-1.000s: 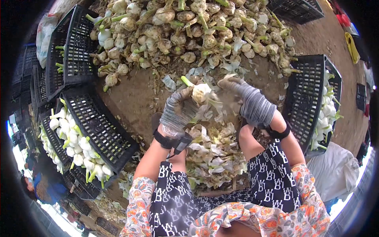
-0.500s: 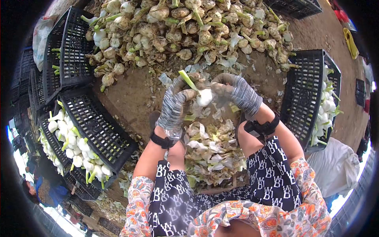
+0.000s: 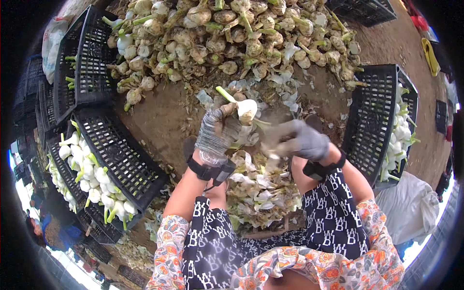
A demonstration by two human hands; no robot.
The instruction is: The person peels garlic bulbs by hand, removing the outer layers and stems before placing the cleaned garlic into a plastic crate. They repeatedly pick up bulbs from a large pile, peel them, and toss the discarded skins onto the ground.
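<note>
A white garlic bulb (image 3: 247,109) with a short green stem is held by my left hand (image 3: 218,129), its gloved fingers closed round it. The root end of the bulb faces down and toward me. To its right, my right hand (image 3: 297,140), also in a grey glove, is apart from the bulb and smeared by motion, so its fingers do not show clearly. Peeled garlic skins (image 3: 263,186) lie heaped on the ground below, between my legs. Beyond my hands rises a big pile of unpeeled garlic bulbs (image 3: 232,36) with soil on them.
At left, a black plastic crate (image 3: 123,157) lies tilted beside cleaned garlic bulbs (image 3: 89,176). Another black crate (image 3: 371,116) stands at right, with white garlic (image 3: 400,130) in it. Behind that crate's near end is a white sack (image 3: 408,208). More crates (image 3: 96,58) stand at the upper left.
My right hand has drawn away from the garlic bulb, down and toward me. The bulb has turned in my left hand, its root end now toward me.
</note>
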